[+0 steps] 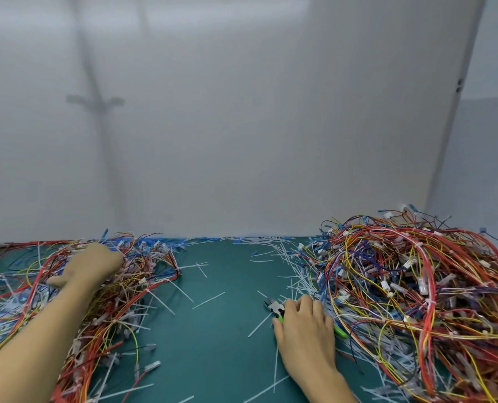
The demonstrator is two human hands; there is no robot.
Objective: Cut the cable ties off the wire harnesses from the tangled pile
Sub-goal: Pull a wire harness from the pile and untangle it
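right hand: fingers curled over the cutters, which lie flat on the surface
cutters axis: jaws point up-left, away from the person; green handles run down-right under the palm toward the tangled pile
task thing: the tangled pile is just right of the right hand, with white cable ties through it (the right hand is much the nearer)
left hand: on the left heap, well apart from the cutters; fingertips are buried in wires, so I can't tell if they pinch anything
next, my guess: lift the cutters and swing the jaws right
offcuts: strewn on the surface
writing: none readable
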